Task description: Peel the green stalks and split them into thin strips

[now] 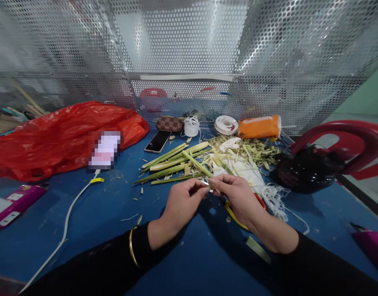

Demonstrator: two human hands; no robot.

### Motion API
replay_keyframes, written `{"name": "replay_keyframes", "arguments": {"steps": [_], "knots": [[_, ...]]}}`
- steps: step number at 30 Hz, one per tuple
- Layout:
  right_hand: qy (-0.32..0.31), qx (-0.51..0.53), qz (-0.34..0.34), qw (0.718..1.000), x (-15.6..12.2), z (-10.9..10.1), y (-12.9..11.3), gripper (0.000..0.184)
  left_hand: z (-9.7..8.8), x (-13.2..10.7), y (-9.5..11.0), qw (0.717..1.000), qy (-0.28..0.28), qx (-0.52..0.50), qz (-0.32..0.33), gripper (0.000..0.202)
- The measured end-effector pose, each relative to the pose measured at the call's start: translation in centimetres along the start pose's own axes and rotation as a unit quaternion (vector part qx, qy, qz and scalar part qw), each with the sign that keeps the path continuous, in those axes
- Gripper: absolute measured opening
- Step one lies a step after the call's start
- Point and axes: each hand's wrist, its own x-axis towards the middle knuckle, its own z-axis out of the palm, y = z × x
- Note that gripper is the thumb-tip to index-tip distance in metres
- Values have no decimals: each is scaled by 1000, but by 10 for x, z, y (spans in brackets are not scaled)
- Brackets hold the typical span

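My left hand (184, 202) and my right hand (238, 196) meet at the fingertips above the blue tabletop (189, 263). Both pinch at something small, pale and greenish, mostly hidden by the fingers. Just beyond them lie several green stalks (167, 168), one with its end close to my right fingertips. A heap of shredded plant scraps (258, 151) spreads behind my right hand, partly over white paper (250, 174). Under my right hand is a tool with yellow and red handles (235, 214), partly covered. A loose green strip (258, 250) rests below my right wrist.
At left are a red plastic bag (62, 135), a lit phone (105, 150) on a white cable (67, 222), and a purple box (19, 205). Behind stand a dark phone (158, 141), white string (191, 126) and an orange packet (259, 126). A black bag (306, 170) sits right, beside tangled string (275, 199).
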Motion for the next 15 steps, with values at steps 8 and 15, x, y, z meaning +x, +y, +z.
{"name": "replay_keyframes", "arguments": {"steps": [8,15], "knots": [[-32,-21,1,999,1,-5,-7,37,-3,2,1,999,3,-41,-27,11],[-66,-78,-14,995,0,-6,-15,27,0,2,7,958,-55,-228,-165,27]]}}
